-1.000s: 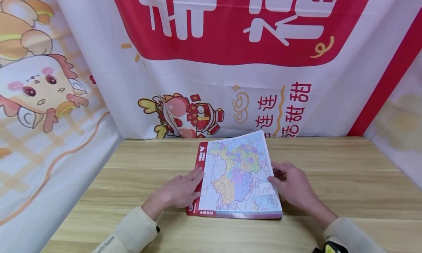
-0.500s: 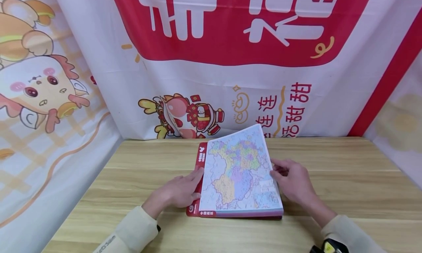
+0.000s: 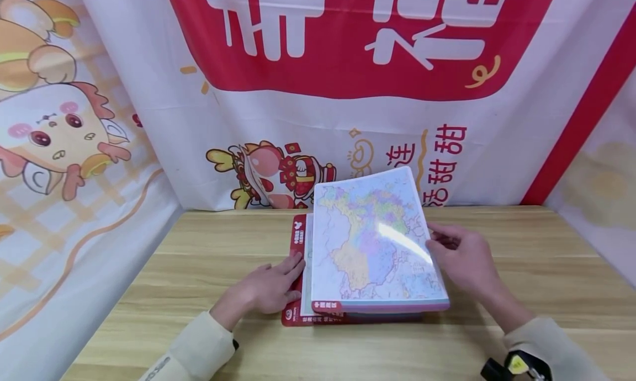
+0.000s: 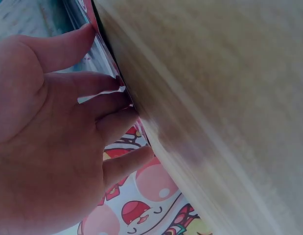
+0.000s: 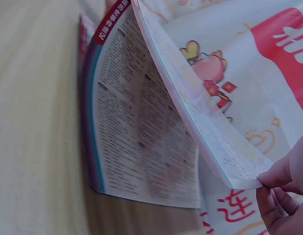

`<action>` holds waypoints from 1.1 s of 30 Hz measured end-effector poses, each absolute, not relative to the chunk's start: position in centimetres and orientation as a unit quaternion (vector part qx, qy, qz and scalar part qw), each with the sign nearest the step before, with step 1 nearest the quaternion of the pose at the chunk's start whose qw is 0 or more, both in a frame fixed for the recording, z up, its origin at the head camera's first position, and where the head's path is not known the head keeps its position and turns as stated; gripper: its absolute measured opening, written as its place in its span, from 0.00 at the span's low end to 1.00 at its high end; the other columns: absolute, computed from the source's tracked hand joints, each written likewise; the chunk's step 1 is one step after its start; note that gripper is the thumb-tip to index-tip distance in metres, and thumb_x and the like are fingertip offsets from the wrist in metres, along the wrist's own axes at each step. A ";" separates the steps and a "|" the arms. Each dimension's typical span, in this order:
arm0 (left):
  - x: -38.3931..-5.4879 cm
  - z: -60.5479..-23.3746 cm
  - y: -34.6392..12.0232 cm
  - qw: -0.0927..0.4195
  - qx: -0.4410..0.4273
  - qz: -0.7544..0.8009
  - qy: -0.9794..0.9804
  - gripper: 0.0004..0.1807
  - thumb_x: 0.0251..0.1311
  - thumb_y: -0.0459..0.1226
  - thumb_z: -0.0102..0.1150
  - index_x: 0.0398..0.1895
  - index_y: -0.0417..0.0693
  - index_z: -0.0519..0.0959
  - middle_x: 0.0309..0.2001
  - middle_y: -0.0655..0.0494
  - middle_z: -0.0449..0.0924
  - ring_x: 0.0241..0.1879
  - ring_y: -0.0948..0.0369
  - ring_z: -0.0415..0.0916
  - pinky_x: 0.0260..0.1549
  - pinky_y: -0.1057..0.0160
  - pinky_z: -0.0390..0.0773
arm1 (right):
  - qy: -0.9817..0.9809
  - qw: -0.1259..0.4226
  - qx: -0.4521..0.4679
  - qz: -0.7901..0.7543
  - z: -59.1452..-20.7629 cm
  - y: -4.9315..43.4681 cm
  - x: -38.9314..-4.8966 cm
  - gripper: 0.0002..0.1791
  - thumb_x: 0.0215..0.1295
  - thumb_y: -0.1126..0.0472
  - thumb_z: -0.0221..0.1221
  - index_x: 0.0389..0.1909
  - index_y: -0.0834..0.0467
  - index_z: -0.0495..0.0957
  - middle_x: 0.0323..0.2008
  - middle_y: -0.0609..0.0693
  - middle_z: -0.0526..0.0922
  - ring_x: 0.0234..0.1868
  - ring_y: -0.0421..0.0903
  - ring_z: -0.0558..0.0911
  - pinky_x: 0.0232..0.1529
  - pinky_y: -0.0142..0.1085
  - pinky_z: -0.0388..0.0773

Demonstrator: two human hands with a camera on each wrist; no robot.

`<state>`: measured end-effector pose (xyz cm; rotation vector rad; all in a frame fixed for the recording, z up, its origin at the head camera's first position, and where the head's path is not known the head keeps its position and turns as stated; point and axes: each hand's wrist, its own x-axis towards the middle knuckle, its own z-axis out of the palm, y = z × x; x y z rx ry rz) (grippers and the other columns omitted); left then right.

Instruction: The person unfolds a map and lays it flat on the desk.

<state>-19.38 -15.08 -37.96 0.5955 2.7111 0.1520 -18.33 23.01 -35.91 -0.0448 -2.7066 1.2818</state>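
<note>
My right hand point(image 3: 467, 257) pinches the right edge of a map sheet point(image 3: 367, 243) with coloured regions. In the right wrist view the lifted map sheet point(image 5: 190, 107) bends above a page of small print point(image 5: 136, 117). Below it lies a map booklet point(image 3: 382, 318) with a red left border point(image 3: 294, 309), on the table. My left hand point(image 3: 270, 287) rests on that border, its fingers fairly straight. The left wrist view has the left hand point(image 4: 58, 132) at the booklet's edge. Whether the sheet is joined to the booklet is hidden.
The wooden table point(image 3: 208, 237) extends on both sides of the booklet. A white and red printed cloth point(image 3: 278, 116) hangs close behind it, and another printed cloth point(image 3: 114, 193) hangs at the left.
The right hand has raised the map sheet and drawn it rightward, so the page beneath shows along the left and bottom. The left hand has stayed on the red border.
</note>
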 end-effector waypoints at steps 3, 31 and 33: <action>-19.4 -38.0 -15.3 0.180 0.209 0.044 0.960 0.40 0.78 0.52 0.55 0.86 0.50 0.56 0.88 0.50 0.48 0.87 0.50 0.49 0.80 0.35 0.59 | -0.900 0.076 -0.032 0.427 -35.4 23.9 -18.4 0.26 0.78 0.54 0.60 0.73 0.54 0.76 0.56 0.60 0.85 0.53 0.52 0.81 0.40 0.24 0.80; -19.0 -37.6 -20.8 0.182 0.126 0.060 0.973 0.44 0.77 0.58 0.53 0.84 0.41 0.58 0.86 0.38 0.48 0.84 0.39 0.51 0.77 0.27 0.56 | -0.891 0.056 -0.146 0.426 -36.3 33.9 -18.4 0.33 0.80 0.47 0.57 0.79 0.57 0.68 0.70 0.69 0.74 0.54 0.54 0.76 0.33 0.22 0.78; -19.1 -37.5 -21.4 0.183 0.112 0.060 0.975 0.44 0.77 0.58 0.53 0.84 0.40 0.58 0.86 0.35 0.48 0.84 0.37 0.51 0.77 0.26 0.55 | -0.896 0.055 -0.143 0.416 -36.6 34.3 -18.4 0.32 0.80 0.49 0.57 0.78 0.58 0.69 0.69 0.70 0.75 0.54 0.56 0.76 0.32 0.22 0.77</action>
